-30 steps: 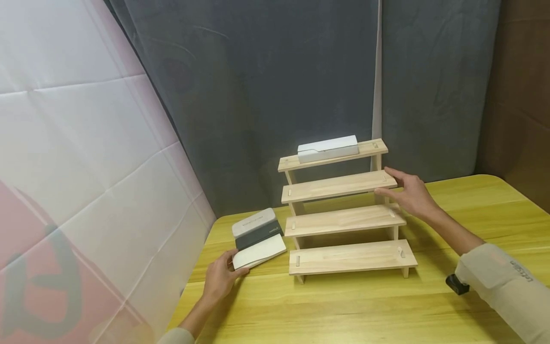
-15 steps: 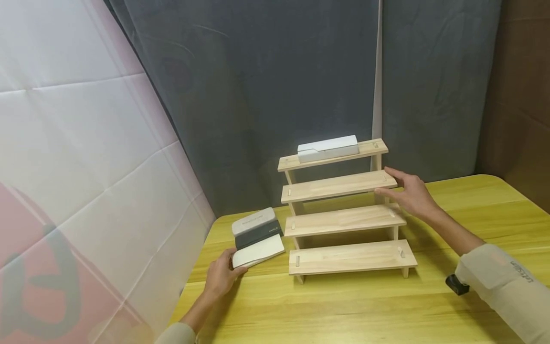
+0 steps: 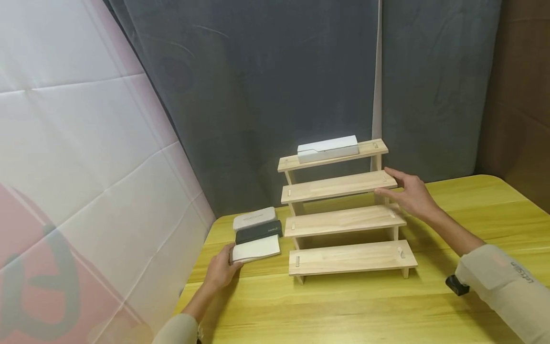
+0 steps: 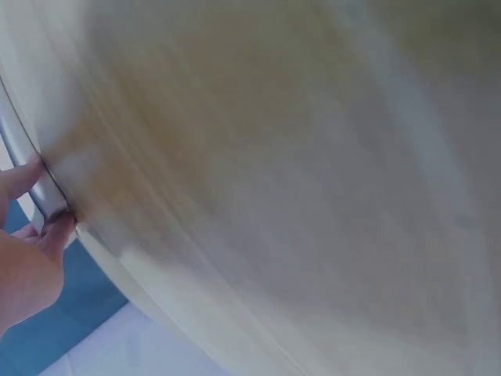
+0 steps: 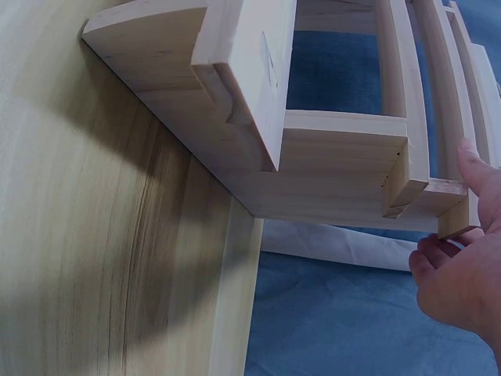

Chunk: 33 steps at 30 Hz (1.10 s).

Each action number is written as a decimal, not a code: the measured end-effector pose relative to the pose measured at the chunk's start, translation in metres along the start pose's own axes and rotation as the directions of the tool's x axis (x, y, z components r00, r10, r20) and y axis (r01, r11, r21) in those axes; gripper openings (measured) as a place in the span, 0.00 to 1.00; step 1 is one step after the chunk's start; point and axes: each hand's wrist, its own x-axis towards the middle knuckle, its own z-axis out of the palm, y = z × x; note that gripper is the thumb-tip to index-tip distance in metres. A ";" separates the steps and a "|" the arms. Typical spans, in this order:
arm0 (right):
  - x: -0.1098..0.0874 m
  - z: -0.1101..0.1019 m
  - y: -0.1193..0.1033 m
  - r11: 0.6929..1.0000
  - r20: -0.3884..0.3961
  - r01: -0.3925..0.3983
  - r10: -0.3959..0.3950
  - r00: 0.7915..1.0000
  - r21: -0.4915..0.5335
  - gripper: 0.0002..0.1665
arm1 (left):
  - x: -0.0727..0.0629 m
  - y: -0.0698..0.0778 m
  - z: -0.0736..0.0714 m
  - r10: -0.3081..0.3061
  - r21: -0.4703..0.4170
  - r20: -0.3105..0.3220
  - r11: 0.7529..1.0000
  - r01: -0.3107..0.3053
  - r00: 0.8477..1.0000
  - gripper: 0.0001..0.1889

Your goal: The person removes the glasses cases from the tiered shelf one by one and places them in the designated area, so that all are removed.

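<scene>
My left hand grips the left end of a flat white case, thumb at the near side and fingers at the far side. Behind it lie a dark case with small lettering and a pale grey case, all in a row on the table. My right hand holds the right end of the second tier from the top of a stepped wooden rack. In the right wrist view, the right hand has its thumb above that board and fingers beneath.
A long white box sits on the rack's top tier. Yellow wood-grain table lies under everything. A grey curtain hangs behind, and a white printed cloth stands at the left.
The left hand has shifted slightly left, turning the white case clockwise. The dark and pale grey cases have turned with it, to a flatter angle. The right hand and rack have stayed put.
</scene>
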 end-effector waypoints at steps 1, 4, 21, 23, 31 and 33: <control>0.000 0.000 0.000 1.000 0.000 0.001 -0.001 1.000 0.000 0.50 | 0.001 0.000 0.000 -0.004 0.003 0.004 1.000 0.004 1.000 0.34; -0.001 0.000 0.000 1.000 0.001 -0.001 0.001 1.000 0.002 0.50 | 0.004 -0.001 -0.001 -0.004 0.014 0.011 1.000 0.004 1.000 0.34; -0.001 0.000 0.000 1.000 -0.004 0.007 -0.007 1.000 -0.005 0.50 | 0.015 -0.002 -0.001 -0.047 0.031 0.007 0.998 0.047 0.999 0.37; -0.001 0.000 0.000 1.000 -0.005 0.009 -0.009 1.000 -0.008 0.50 | 0.015 -0.002 -0.002 -0.054 0.030 0.009 0.998 0.054 0.998 0.38; -0.001 -0.001 -0.002 1.000 -0.003 0.009 -0.009 1.000 -0.006 0.50 | 0.013 -0.001 -0.002 -0.080 0.019 0.008 0.997 0.080 0.997 0.38; -0.001 -0.001 -0.002 1.000 -0.004 0.009 -0.009 1.000 -0.005 0.50 | 0.013 -0.001 -0.002 -0.079 0.018 -0.006 0.997 0.079 0.997 0.37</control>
